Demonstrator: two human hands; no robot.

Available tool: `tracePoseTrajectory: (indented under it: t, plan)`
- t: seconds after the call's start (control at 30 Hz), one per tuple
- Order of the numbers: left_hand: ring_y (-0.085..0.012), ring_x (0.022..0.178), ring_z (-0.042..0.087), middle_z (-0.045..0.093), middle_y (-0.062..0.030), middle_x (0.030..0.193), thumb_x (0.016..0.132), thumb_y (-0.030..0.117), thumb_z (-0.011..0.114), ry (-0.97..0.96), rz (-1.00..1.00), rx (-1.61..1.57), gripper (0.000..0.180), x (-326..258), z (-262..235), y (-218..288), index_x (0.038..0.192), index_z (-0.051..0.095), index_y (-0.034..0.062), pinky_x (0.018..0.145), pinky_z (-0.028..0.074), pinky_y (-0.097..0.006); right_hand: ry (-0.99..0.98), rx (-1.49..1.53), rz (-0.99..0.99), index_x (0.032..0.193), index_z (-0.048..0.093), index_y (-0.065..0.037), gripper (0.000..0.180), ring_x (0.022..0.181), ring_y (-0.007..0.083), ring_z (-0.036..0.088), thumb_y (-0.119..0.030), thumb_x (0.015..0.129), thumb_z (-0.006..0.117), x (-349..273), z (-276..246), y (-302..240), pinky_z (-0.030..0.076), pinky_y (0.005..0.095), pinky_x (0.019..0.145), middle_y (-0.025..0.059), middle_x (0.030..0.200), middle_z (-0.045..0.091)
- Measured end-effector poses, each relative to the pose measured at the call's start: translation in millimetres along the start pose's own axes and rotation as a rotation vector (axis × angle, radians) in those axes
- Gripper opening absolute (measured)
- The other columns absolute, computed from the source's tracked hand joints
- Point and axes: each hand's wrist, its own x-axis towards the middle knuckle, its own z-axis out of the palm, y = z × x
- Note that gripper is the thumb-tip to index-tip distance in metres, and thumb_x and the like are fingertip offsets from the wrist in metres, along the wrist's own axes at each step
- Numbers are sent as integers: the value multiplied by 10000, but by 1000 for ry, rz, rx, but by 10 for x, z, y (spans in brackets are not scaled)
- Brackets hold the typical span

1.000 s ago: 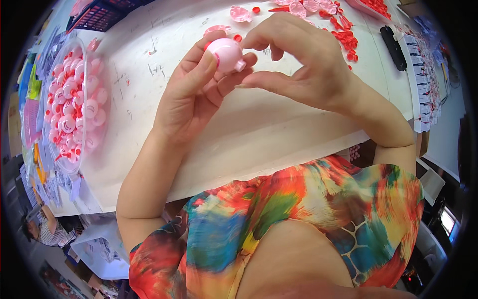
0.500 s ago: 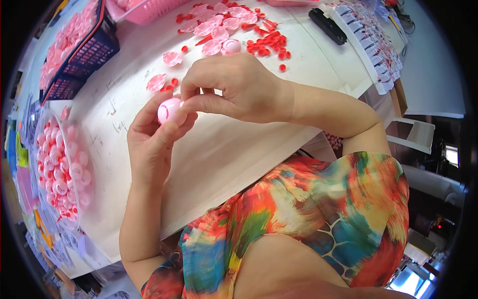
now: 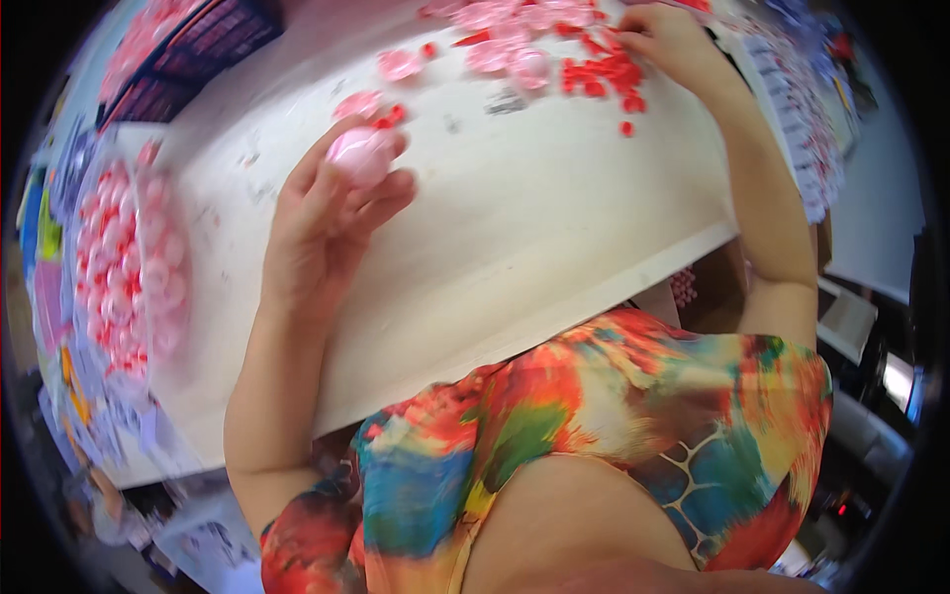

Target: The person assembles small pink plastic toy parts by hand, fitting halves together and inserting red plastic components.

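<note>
In my left hand, between thumb and fingers, is a small shiny pink plastic ball, held above the table. My right hand is away at the far right, over the edge of a heap of small red plastic pieces. Its fingertips are bent close together there; whether a piece is between them is too blurred to see. Just beyond my left hand lie a pink petal-edged piece and a few red bits.
Translucent pink petal-edged pieces are piled at the far middle. On the left stands a clear tub full of pink and red balls. A dark blue basket of pink pieces is at the far left. White parts in rows line the right.
My right hand has left the ball and moved far and right to the red pieces. My left hand keeps the ball, slightly farther out. The view has shifted a little.
</note>
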Motion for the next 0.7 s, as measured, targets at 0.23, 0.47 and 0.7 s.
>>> tracePoseTrajectory:
  t: [0.23, 0.47, 0.7]
  plan:
    - [-218, 875, 598, 543, -149, 1058, 811, 240, 573, -85, -16, -186, 451, 12, 34, -3, 1163, 419, 4, 813, 491, -321, 185, 624, -80, 911, 570, 15, 140, 729, 131, 577, -52, 789, 553, -117, -296, -895, 454, 240, 625, 71, 780, 590]
    - [-204, 874, 599, 557, -125, 1030, 839, 241, 534, -57, -64, -260, 396, -15, 45, 27, 1142, 435, 7, 801, 499, -302, 62, 1130, -528, 934, 557, 9, 185, 745, 108, 572, 23, 754, 594, -163, -107, -1586, 479, 214, 660, 51, 799, 568]
    - [-194, 826, 610, 564, -113, 1003, 864, 241, 490, -28, -137, -226, 371, -7, 18, 32, 1146, 438, 6, 784, 503, -299, -9, 1205, -594, 865, 569, 41, 147, 768, 155, 554, 80, 724, 581, -249, 26, -1637, 451, 256, 687, 111, 862, 583]
